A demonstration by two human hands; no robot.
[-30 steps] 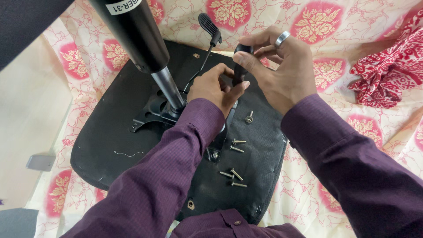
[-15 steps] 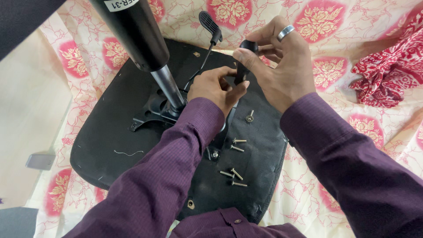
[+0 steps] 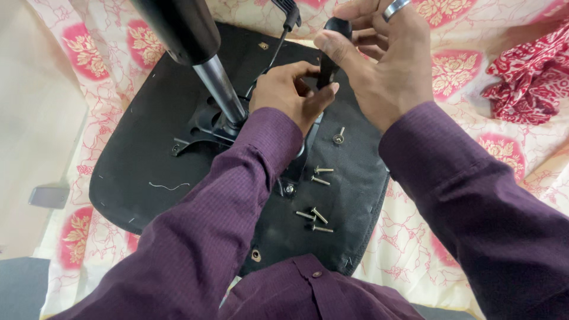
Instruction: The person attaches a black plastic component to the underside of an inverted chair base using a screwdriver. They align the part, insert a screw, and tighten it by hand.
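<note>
Your right hand [image 3: 394, 65] is clenched round the top of a black handle [image 3: 328, 56], thumb and fingers wrapped on its rounded end; there's a silver ring [image 3: 396, 7] on one finger. Your left hand [image 3: 290, 95] pinches the lower end of the same handle, fingertips closed on it, just below the right hand. The handle stands roughly upright, over the middle of the upturned black seat base [image 3: 148, 160], which lies bottom-up on a cloth printed with pink flowers [image 3: 474, 65]. Just left of your left hand, the gas-lift column [image 3: 222, 89] rises from the black metal mechanism plate [image 3: 201, 127] bolted to the seat: chrome lower section, black sleeve above it running out of the top of the view. A second black lever [image 3: 288, 12] sticks out past the far edge of the seat, near the handle but apart from it. Loose screws lie on the seat between your forearms: one [image 3: 339, 137] standing head-up just under the right wrist, two [image 3: 320, 175] a little nearer you, three more [image 3: 317, 220] nearer still. A brass-coloured threaded insert [image 3: 256, 255] sits near the seat's near edge. A red patterned fabric [image 3: 527, 77] is bunched at far right, well apart from the hands.
</note>
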